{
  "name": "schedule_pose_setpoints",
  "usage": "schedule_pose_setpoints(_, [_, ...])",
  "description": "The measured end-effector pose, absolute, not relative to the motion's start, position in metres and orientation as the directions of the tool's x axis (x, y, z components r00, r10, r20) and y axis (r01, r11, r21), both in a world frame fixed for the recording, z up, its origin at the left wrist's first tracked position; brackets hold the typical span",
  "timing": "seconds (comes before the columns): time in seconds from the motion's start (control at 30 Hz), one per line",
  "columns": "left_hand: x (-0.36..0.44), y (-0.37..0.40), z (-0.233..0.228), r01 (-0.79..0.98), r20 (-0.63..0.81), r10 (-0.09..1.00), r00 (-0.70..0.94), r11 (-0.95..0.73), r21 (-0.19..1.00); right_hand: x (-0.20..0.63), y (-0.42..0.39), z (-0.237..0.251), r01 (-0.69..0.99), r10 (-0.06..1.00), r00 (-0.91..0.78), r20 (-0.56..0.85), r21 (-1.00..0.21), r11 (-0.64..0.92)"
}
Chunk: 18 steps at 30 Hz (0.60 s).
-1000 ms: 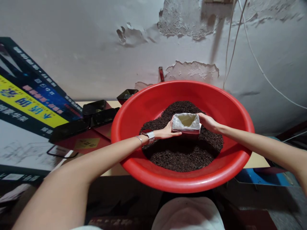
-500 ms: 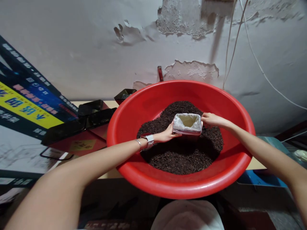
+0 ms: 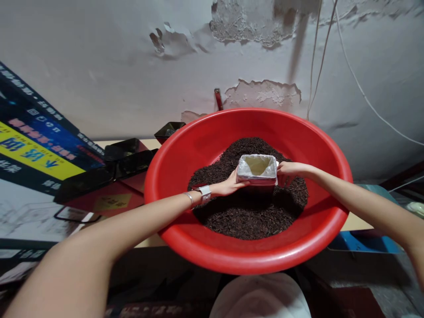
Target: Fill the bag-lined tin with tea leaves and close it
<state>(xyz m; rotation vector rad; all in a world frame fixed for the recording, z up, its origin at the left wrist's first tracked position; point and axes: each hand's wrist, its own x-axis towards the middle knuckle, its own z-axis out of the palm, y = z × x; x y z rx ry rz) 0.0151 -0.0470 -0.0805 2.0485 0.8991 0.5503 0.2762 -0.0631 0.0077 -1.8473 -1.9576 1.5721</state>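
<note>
A small rectangular box [image 3: 256,181] with reddish sides is held upright over a heap of dark, loose tea-like leaves [image 3: 248,223]. Its mouth faces up, and a clear plastic liner [image 3: 247,170] folds over the rim. My left hand [image 3: 229,184] grips the box from its left side, thumb along the near face. At the right rim, my right hand [image 3: 288,171] has curled fingers pinching the liner's edge; the fingertips are partly hidden. Inside, the box looks pale, and I see no leaves in it. A wide red plastic basin [image 3: 245,260] holds the heap.
Several dark-topped red boxes [image 3: 109,194] stand left of the basin on a pale tabletop [image 3: 356,223]. A printed banner [image 3: 36,145] leans at the far left. Behind is a peeling wall [image 3: 132,79] with hanging cables [image 3: 318,66]. A blue object [image 3: 364,242] lies at right.
The box's near face has tipped slightly more into view. My right hand's fingers have shifted down and curl more at the right rim. The whole view has moved a little.
</note>
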Motion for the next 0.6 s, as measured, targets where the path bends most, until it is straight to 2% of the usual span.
schedule_pose_setpoints(0.13, [0.01,-0.045,-0.095,0.467,0.063,0.729,0.681,-0.499,0.73,0.271,-0.067,-0.005,0.769,0.79,-0.233,-0.567,-0.605,-0.207])
schedule_pose_setpoints(0.27, [0.008,-0.049,-0.088,0.643,-0.111,0.743,0.66,-0.482,0.595,0.266,-0.072,-0.017,0.815,0.816,-0.172,-0.551,-0.545,-0.196])
schedule_pose_setpoints(0.33, [0.008,-0.049,-0.076,0.678,-0.181,0.734,0.655,-0.464,0.571,0.265,-0.072,-0.018,0.84,0.821,-0.16,-0.549,-0.512,-0.179])
schedule_pose_setpoints(0.43, [0.001,-0.042,-0.048,0.561,-0.204,0.62,0.757,-0.459,0.689,0.269,-0.068,-0.011,0.887,0.83,-0.152,-0.537,-0.445,-0.126])
schedule_pose_setpoints(0.5, [-0.008,-0.034,-0.027,0.487,-0.209,0.559,0.802,-0.41,0.771,0.276,-0.064,0.0,0.918,0.876,-0.122,-0.466,-0.389,-0.079])
schedule_pose_setpoints(0.53, [-0.012,-0.03,-0.017,0.484,-0.211,0.57,0.794,-0.382,0.787,0.279,-0.063,0.007,0.93,0.913,-0.097,-0.397,-0.362,-0.059])
schedule_pose_setpoints(0.6, [-0.015,-0.023,-0.002,0.507,-0.17,0.691,0.702,-0.318,0.801,0.284,-0.061,0.022,0.946,0.979,-0.046,-0.198,-0.324,-0.021])
